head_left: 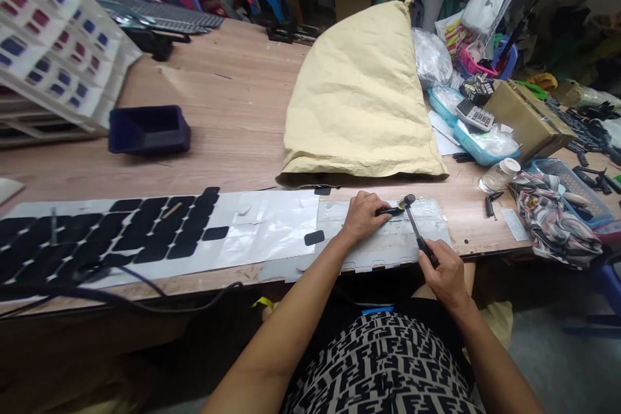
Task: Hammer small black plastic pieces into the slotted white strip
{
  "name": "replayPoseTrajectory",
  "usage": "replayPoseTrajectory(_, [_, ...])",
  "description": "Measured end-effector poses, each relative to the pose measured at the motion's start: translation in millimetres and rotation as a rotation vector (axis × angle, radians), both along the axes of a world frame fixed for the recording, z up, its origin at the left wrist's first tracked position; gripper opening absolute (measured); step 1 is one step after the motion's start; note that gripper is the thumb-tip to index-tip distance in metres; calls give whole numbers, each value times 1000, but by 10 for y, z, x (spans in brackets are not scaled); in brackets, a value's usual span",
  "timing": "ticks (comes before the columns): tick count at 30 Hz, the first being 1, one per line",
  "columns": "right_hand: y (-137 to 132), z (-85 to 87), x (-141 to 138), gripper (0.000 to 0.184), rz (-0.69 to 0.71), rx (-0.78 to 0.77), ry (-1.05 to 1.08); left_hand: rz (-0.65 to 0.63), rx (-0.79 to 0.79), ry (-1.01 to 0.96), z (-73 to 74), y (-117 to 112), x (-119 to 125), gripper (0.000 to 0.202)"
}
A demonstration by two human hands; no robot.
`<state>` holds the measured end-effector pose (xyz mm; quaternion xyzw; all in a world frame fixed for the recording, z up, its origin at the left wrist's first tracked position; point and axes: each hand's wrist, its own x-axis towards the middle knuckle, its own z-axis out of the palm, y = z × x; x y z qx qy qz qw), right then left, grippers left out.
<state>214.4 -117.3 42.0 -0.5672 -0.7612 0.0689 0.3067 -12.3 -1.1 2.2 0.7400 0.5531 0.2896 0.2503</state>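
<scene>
My right hand [442, 272] is closed round the handle of a small hammer [412, 215], whose head rests over a thin black part [391, 211]. My left hand [361, 217] pinches that black part and holds it flat on a clear plastic sheet [388, 239] at the table's near edge. Several black rounded pads [145, 233] lie in rows on the white sheet to the left. One loose black pad [314, 237] lies just left of my left hand.
A large tan paper sack [361, 97] stands behind my hands. A dark blue tray [148, 129] sits at left, near white racks [53, 45]. Blue baskets [478, 142], a cardboard box [531, 118], a jar [499, 174] and a patterned cloth [553, 220] crowd the right. A black cable [145, 301] runs along the front edge.
</scene>
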Motion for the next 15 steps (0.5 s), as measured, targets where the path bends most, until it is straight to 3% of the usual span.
replayPoseTrajectory(9, [28, 2, -93, 23, 36, -94, 61, 5, -13, -10, -9, 17, 2, 20])
replayPoseTrajectory(15, [356, -42, 280, 30, -194, -96, 139, -8, -16, -26, -13, 35, -6, 17])
